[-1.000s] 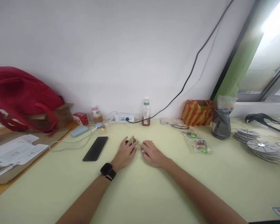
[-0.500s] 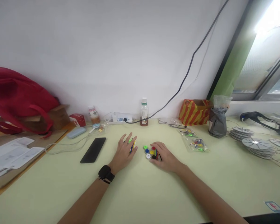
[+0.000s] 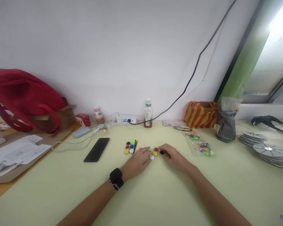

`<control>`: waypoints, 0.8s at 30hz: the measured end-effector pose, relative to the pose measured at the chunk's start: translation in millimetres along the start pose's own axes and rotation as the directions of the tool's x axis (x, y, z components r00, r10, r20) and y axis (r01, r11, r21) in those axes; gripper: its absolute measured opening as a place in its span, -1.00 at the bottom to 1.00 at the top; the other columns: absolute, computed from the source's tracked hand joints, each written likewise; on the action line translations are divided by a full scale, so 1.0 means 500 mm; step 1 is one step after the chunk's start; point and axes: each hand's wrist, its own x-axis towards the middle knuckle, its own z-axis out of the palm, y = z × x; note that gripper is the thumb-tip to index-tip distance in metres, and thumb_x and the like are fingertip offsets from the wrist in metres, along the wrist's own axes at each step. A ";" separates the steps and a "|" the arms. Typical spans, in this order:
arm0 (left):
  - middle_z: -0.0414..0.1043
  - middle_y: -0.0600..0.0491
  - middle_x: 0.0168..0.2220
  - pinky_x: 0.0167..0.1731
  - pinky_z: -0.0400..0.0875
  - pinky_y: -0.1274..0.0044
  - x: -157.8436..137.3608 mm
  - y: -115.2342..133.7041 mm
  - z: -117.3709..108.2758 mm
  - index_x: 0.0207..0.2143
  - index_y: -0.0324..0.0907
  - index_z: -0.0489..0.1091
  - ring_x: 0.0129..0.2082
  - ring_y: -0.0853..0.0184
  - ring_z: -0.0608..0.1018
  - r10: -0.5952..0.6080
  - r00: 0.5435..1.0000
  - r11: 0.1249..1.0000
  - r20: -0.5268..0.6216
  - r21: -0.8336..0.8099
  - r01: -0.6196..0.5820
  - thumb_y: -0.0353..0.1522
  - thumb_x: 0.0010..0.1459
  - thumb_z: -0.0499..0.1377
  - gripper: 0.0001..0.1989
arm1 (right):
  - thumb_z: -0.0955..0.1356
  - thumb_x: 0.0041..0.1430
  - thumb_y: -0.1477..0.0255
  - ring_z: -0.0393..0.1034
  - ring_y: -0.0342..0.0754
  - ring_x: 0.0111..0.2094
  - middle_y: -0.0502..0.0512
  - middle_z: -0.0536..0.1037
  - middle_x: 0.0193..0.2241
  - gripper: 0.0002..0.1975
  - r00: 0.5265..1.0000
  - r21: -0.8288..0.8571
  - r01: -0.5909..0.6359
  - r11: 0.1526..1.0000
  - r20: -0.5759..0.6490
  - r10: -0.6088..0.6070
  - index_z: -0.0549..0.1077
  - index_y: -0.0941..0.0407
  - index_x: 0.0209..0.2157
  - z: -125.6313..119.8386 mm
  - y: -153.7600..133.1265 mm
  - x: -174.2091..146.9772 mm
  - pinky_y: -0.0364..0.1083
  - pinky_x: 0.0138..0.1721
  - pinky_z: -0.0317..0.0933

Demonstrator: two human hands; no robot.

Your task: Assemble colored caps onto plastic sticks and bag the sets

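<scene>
Left hand [image 3: 137,161]: loosely bent, fingertips at left edge of a coloured disc cluster [image 3: 155,153]; grip cannot be told. Right hand [image 3: 176,159]: half-curled at cluster's right edge, beside black disc [image 3: 161,153]; hold unclear. Cluster lies on surface [image 3: 141,201] between hands. Second disc group [image 3: 131,147] left, coloured sticks [image 3: 136,146] alongside.

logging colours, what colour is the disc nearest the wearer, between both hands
White; the disc shows best in head view.

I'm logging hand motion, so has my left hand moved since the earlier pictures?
Yes. Your left hand has shifted right, farther from the black smartphone lying on the table.
</scene>
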 end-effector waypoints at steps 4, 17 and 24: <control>0.39 -0.07 0.11 0.16 0.41 0.23 0.023 0.005 0.021 0.13 -0.02 0.40 0.11 0.14 0.46 -0.052 0.997 0.999 -0.055 -0.016 0.052 -0.35 0.36 0.11 -0.69 | 0.29 0.22 0.62 0.42 0.06 -0.05 0.17 0.51 -0.12 -0.72 0.998 -0.081 -0.047 0.996 -0.051 0.043 0.51 0.10 -0.08 -0.007 0.018 0.001 0.04 0.01 0.31; 0.44 -0.06 0.05 0.13 0.42 0.27 0.020 -0.025 0.025 -0.05 -0.06 0.52 0.06 0.17 0.52 -0.071 0.991 0.988 -0.111 -0.143 0.054 -0.33 0.36 0.13 -0.80 | 0.28 0.25 0.57 0.46 0.01 -0.18 0.11 0.58 -0.22 -0.78 0.973 -0.273 -0.224 0.936 -0.122 0.197 0.54 0.08 -0.20 -0.009 0.056 0.006 -0.06 -0.20 0.24; 0.50 -0.03 -0.04 0.10 0.41 0.27 0.022 -0.006 0.016 -0.11 -0.08 0.48 0.01 0.16 0.51 -0.087 0.981 0.986 -0.171 -0.156 0.060 -0.33 0.31 0.17 -0.86 | 0.27 0.25 0.54 0.45 0.01 -0.20 0.09 0.58 -0.25 -0.82 0.946 -0.305 -0.255 0.918 -0.274 0.172 0.50 0.07 -0.23 -0.030 0.063 0.003 -0.05 -0.17 0.24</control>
